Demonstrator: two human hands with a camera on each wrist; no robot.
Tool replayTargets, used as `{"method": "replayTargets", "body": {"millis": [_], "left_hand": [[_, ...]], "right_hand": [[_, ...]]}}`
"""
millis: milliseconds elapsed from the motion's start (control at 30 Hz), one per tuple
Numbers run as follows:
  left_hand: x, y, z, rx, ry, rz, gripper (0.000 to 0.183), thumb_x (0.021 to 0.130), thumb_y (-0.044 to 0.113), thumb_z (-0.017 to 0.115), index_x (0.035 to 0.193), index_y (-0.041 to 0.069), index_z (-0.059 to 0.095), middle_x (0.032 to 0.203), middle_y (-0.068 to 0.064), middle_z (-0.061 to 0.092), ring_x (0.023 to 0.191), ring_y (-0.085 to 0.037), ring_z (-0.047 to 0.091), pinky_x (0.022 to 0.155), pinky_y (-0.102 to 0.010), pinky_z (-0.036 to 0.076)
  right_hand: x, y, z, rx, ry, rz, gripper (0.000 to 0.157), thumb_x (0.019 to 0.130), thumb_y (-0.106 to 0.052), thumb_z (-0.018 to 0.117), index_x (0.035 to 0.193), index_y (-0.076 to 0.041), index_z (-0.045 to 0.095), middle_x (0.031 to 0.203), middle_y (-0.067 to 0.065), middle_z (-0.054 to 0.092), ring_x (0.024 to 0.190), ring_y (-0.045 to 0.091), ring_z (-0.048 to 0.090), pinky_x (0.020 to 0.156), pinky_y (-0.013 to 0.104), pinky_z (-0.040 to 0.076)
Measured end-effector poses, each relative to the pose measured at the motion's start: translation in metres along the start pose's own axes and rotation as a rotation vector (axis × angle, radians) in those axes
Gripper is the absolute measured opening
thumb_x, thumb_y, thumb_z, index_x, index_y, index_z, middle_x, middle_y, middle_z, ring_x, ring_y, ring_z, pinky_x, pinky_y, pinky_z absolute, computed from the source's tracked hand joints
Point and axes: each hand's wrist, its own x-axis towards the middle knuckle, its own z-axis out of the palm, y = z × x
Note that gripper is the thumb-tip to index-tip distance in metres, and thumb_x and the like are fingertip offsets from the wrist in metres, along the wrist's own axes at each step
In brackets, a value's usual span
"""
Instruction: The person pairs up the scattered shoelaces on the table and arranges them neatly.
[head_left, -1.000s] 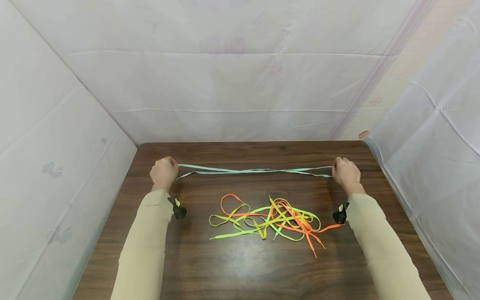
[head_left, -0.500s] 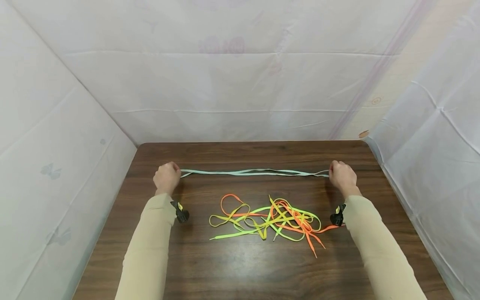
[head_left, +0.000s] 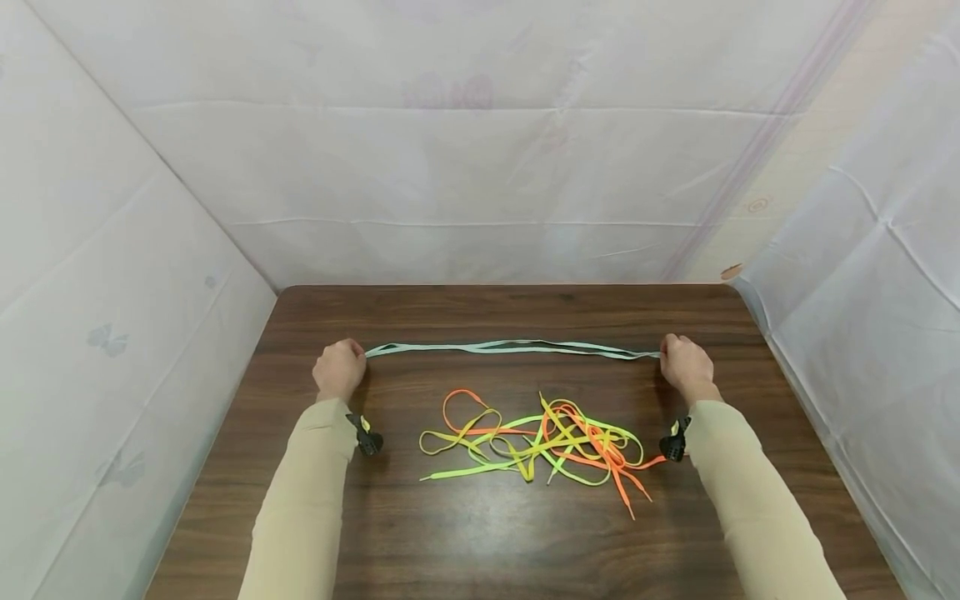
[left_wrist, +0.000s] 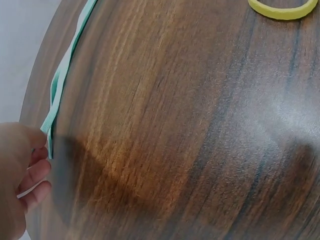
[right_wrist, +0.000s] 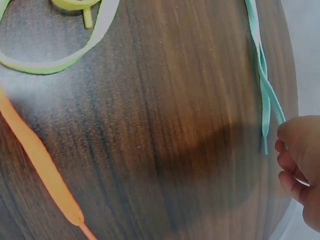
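A mint-green shoelace (head_left: 487, 347) lies doubled across the far part of the table, its two strands running side by side. My left hand (head_left: 340, 368) pinches its left end between thumb and forefinger; in the left wrist view a short tip of lace (left_wrist: 50, 147) hangs below the fingers. At the other end my right hand (head_left: 687, 367) pinches one strand. Just beside those fingers in the right wrist view, a loose strand with a thin tip (right_wrist: 265, 135) ends on the table side.
Nearer than the hands lies a loose tangle of shoelaces: orange (head_left: 622, 483), yellow (head_left: 517, 450) and lime green (head_left: 468, 471). The dark wooden table (head_left: 480, 550) ends at a white cloth wall (head_left: 480, 192), with more cloth on both sides.
Both hands have come nearer the body and lowered, the left also shifting right. The mint-green shoelace's strands have drawn together, its loose left end now at the left hand. The tangle has stayed put.
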Motion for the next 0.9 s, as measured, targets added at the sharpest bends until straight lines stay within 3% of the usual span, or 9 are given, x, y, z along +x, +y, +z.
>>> {"method": "replayTargets", "body": {"millis": [267,667,900], "left_hand": [[0.0,0.002,0.001,-0.012,-0.043,-0.002,0.015,0.088,0.014,0.051,0.091,0.006,0.063,0.091,-0.018,0.065,0.076,-0.034,0.061,0.058,-0.045,0.045],[0.0,0.002,0.001,-0.04,-0.03,0.019,0.024,0.089,0.013,0.049,0.107,0.003,0.061,0.107,-0.021,0.061,0.089,-0.042,0.06,0.066,-0.051,0.046],[-0.001,0.0,-0.002,-0.038,-0.023,0.04,0.025,0.088,0.013,0.05,0.108,0.003,0.06,0.109,-0.02,0.059,0.093,-0.042,0.058,0.068,-0.05,0.046]], "right_hand": [[-0.002,0.005,0.006,0.036,0.007,-0.006,0.012,0.086,-0.004,0.049,0.095,0.003,0.051,0.092,0.025,0.052,0.082,0.046,0.055,0.07,0.053,0.044],[-0.004,0.009,0.01,0.093,0.035,0.028,0.016,0.087,-0.005,0.045,0.099,0.003,0.053,0.097,0.028,0.051,0.089,0.048,0.053,0.076,0.055,0.043],[-0.008,0.011,0.009,0.081,0.001,0.043,0.022,0.089,-0.01,0.048,0.107,0.003,0.053,0.106,0.03,0.049,0.093,0.047,0.052,0.074,0.055,0.043]]}}
